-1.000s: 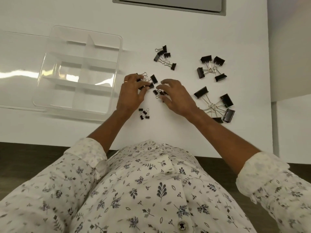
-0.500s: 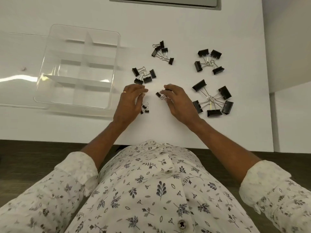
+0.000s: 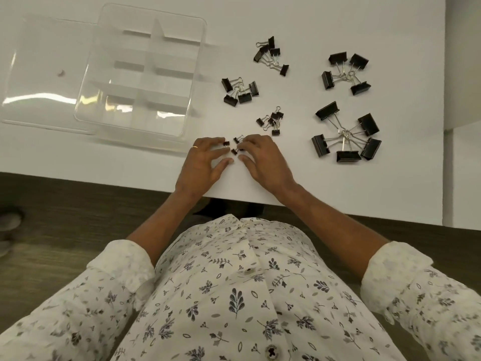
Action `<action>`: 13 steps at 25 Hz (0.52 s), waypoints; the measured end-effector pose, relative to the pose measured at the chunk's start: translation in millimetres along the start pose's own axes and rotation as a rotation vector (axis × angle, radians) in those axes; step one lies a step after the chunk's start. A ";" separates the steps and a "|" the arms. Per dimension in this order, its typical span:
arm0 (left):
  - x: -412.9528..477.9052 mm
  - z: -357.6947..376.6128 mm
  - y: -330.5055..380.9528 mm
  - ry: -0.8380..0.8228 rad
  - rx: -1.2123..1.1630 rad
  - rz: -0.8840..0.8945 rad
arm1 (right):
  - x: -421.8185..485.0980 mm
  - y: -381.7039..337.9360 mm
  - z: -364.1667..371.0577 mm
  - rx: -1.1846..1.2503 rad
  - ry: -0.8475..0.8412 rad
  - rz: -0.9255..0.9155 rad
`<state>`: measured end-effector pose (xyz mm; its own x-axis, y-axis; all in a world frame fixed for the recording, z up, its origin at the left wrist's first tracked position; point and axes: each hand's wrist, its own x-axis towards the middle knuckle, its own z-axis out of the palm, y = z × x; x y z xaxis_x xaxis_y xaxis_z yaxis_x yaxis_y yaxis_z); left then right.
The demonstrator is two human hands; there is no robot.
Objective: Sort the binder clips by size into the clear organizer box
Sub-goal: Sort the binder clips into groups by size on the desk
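A white table (image 3: 312,183) holds a clear organizer box (image 3: 145,74) at far left, overlapping its lid (image 3: 46,82) further left. Right of the box lie sorted piles: the largest binder clips (image 3: 348,155) at near right, large binder clips (image 3: 337,58) beyond them, then medium binder clips (image 3: 244,98), small binder clips (image 3: 274,51) and mini binder clips (image 3: 275,132) in the middle. At the near edge the left hand (image 3: 203,165), fingers spread and nearly straight, touches the tiniest binder clips (image 3: 234,151). The right hand (image 3: 265,162) bends over them; whether it pinches one cannot be told.
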<state>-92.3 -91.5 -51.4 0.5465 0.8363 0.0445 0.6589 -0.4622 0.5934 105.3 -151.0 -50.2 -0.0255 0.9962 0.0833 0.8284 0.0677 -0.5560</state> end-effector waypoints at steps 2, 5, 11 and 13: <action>-0.6 -3.0 0.2 -0.008 0.013 -0.044 | -3.5 -1.3 1.2 0.017 0.030 0.014; 3.3 -8.1 -0.9 -0.023 0.014 -0.059 | -12.1 -4.0 2.7 0.037 0.047 0.083; 12.7 -6.6 -1.1 -0.061 -0.045 -0.041 | -20.4 -24.9 -2.3 0.213 0.240 0.258; 14.7 -6.2 -1.6 -0.102 -0.035 -0.032 | -23.4 -35.6 0.8 0.223 0.282 0.330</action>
<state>-88.5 -76.6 -46.6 0.5764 0.8153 -0.0558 0.6595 -0.4238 0.6209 76.0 -176.6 -33.0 0.3968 0.9147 0.0763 0.6257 -0.2087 -0.7516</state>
